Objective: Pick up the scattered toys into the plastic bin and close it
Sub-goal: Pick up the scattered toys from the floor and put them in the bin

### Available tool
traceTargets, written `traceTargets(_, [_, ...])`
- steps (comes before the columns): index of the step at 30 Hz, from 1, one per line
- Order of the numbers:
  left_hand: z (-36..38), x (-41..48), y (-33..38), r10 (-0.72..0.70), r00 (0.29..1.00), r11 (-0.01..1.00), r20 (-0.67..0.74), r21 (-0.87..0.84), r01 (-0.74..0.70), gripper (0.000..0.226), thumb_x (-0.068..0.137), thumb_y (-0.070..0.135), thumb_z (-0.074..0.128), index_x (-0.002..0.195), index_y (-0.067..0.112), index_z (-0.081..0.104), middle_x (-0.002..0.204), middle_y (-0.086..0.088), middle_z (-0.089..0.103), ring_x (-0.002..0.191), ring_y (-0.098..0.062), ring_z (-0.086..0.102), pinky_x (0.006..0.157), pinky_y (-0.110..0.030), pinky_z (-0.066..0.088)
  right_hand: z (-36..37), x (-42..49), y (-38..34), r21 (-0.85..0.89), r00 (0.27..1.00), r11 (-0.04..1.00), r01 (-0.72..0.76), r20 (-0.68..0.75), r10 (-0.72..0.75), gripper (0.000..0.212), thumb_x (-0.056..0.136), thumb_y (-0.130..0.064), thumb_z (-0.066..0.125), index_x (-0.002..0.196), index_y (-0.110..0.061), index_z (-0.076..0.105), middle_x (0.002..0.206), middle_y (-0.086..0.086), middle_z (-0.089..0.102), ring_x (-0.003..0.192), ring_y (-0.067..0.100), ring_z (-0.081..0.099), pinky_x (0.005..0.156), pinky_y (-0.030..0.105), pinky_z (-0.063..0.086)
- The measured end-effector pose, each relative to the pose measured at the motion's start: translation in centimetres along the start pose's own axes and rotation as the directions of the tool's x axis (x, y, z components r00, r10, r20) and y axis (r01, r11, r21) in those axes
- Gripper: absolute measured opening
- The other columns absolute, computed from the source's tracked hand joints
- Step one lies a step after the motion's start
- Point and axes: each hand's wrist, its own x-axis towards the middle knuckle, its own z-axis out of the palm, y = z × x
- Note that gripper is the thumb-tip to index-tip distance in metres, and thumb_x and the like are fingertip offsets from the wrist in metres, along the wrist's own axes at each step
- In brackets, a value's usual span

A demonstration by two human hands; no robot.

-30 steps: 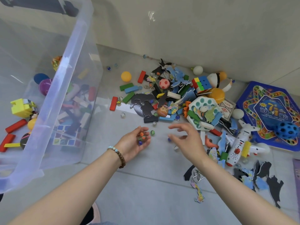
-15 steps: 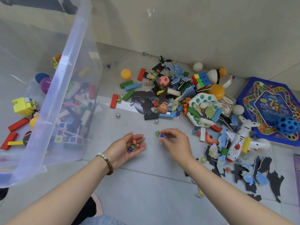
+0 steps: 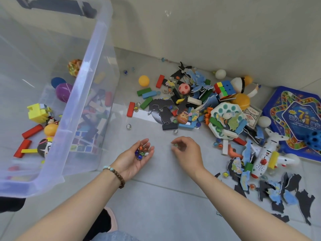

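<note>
Head: toys (image 3: 184, 88), tiled floor (image 3: 156, 197), pale wall (image 3: 208, 32).

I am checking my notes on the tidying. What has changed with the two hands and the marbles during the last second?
The right hand, spread open above the floor a second ago, came down and now pinches a green marble. The left hand stayed palm up, holding its marbles. The plastic bin and the toy pile have not moved.
</note>
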Motion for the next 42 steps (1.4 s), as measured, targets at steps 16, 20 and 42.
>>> traceTargets(16, [-2.1, -0.3, 1.6, 0.304, 0.949, 0.914, -0.082, 0.305, -0.267, 0.023, 0.097, 0.018, 0.045, 0.089, 0.006, 0.061, 0.088, -0.009, 0.057, 0.076, -0.017, 0.059, 0.054, -0.019, 0.056, 1.2, 2.9, -0.9, -0.128, 0.996, 0.990, 0.065, -0.052, -0.072, 0.014, 0.083, -0.011, 0.067, 0.094, -0.017, 0.066, 0.095, -0.004, 0.058, 0.080, 0.007, 0.053, 0.067, 0.007, 0.037])
traceTargets(20, [-3.2, -0.9, 2.9, 0.309, 0.949, 0.907, -0.065, 0.320, -0.274, 0.021, 0.097, 0.018, 0.046, 0.090, 0.006, 0.061, 0.088, -0.009, 0.057, 0.076, -0.017, 0.059, 0.055, -0.019, 0.056, 2.0, 2.8, -2.6, 0.194, 0.996, 0.977, -0.093, 0.026, 0.090, 0.010, 0.084, -0.007, 0.065, 0.091, -0.015, 0.064, 0.083, 0.000, 0.060, 0.073, 0.013, 0.056, 0.069, 0.020, 0.052])
traceTargets(42, [-8.0, -2.7, 9.6, 0.290, 0.954, 0.933, -0.074, 0.243, -0.265, 0.023, 0.098, 0.018, 0.041, 0.091, 0.007, 0.060, 0.083, -0.006, 0.056, 0.075, -0.014, 0.057, 0.056, -0.018, 0.057, 12.2, 4.1, -9.5, -0.235, 0.938, 0.940, 0.246, 0.300, -0.170, 0.019, 0.084, -0.031, 0.062, 0.099, -0.022, 0.053, 0.063, -0.011, 0.040, 0.065, 0.012, 0.042, 0.060, 0.027, 0.031])
